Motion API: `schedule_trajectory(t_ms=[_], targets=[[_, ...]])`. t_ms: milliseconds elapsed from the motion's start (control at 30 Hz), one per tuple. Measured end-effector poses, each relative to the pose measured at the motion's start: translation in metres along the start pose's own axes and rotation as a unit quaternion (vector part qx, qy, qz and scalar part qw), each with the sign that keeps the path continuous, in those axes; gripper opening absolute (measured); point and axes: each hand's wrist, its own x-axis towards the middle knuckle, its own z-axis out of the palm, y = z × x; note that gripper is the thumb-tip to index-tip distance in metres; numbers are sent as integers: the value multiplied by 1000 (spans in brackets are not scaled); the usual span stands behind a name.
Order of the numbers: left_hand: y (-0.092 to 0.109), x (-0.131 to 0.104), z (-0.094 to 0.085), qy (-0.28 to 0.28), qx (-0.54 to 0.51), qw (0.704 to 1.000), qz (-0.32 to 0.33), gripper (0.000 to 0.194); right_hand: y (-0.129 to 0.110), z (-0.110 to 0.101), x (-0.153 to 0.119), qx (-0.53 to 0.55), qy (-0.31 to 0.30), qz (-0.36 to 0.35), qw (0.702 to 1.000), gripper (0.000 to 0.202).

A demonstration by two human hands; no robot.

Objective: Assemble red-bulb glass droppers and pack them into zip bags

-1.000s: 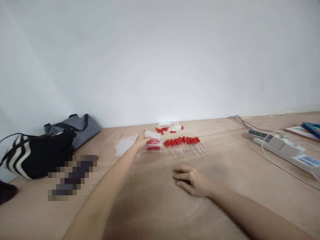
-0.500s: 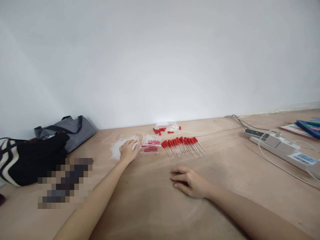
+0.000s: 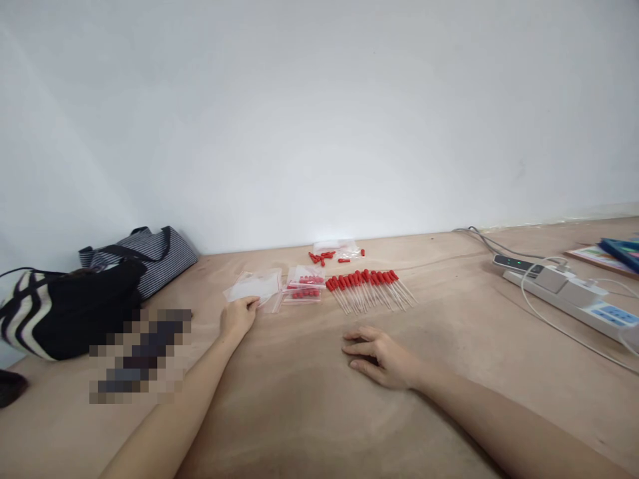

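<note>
My left hand (image 3: 240,316) is at the near edge of the clear plastic bags (image 3: 254,285), its thumb and fingers pinched together at the edge of one bag. Just right of them lie zip bags with red pieces (image 3: 305,285) inside. My right hand (image 3: 372,356) rests on the table with its fingers apart and holds nothing. Beyond it, several thin sticks with red tips (image 3: 369,286) lie side by side in a row. Loose red pieces (image 3: 322,257) are behind, near another clear bag (image 3: 333,247).
On the left of the table (image 3: 299,386) are a black bag with white stripes (image 3: 90,306), a striped bag (image 3: 162,266) and a blurred dark object (image 3: 144,356). A power strip (image 3: 574,296) with cables and blue items (image 3: 622,253) lie right.
My left hand has drawn back toward me and left from the top of the clear bags, its fingers now closer together. My right hand has barely moved. The view has shifted slightly.
</note>
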Motion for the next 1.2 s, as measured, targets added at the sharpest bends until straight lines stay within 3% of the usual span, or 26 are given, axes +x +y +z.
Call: schedule_trajectory(t_ms=[200,400,500,533,600,667,733,800,900,1000,1067,1200], targets=[[-4,-2,-3,26,-52,998,-30,24,-1,-1,0,6,-6,6,1000,28],[-5,-9,-16,76,-76,994,9,28,-2,-2,0,12,-8,11,1000,28],[9,-34,-19,109,-80,987,89,27,2,-1,1,10,16,11,1000,25],[16,-46,-18,113,-71,975,178,27,4,0,1,6,29,17,999,25],[33,-75,-15,66,-47,935,345,27,10,1,1,-3,56,37,998,23],[50,-101,-14,-11,-38,902,431,30,14,2,1,-6,74,55,996,21],[63,-117,-15,-87,-33,893,441,31,16,2,1,-4,81,57,995,20],[72,-121,-20,-135,-32,891,433,54,16,1,1,3,80,44,996,20],[77,-112,-23,-185,-29,887,422,79,11,0,2,9,69,19,997,21],[81,-104,-17,-258,-24,877,405,86,7,-2,3,-5,38,2,999,24],[83,-103,-11,-281,-28,871,402,87,6,-3,4,-11,18,-1,1000,25],[85,-106,-4,-276,-52,867,412,88,7,-5,4,1,-5,-24,1000,29]])
